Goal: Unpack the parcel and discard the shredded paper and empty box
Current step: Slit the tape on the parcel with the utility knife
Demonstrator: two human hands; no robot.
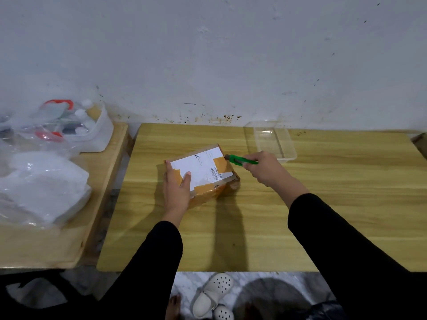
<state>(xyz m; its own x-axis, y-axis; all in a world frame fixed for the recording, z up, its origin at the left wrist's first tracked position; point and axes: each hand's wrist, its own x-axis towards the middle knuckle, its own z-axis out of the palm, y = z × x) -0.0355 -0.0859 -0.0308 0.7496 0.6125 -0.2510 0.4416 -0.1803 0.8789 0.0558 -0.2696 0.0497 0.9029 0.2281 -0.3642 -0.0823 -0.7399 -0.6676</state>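
**Parcel braced for first cut**

Parcel [203, 172] sits taped shut in the middle of the wooden table [323, 204]. Left hand [176, 189] lies flat on its near-left end with fingers straight, pressing down, likely to stop it sliding under the blade. Right hand [265, 168] is curled round a green cutter [241, 160]. The tip is at the far-right top edge by a tape patch [220, 161], probably where the seal starts. Clear plastic tray [270, 139] stands just behind the right hand, apart from the parcel. Contents are hidden; unpacking not begun.
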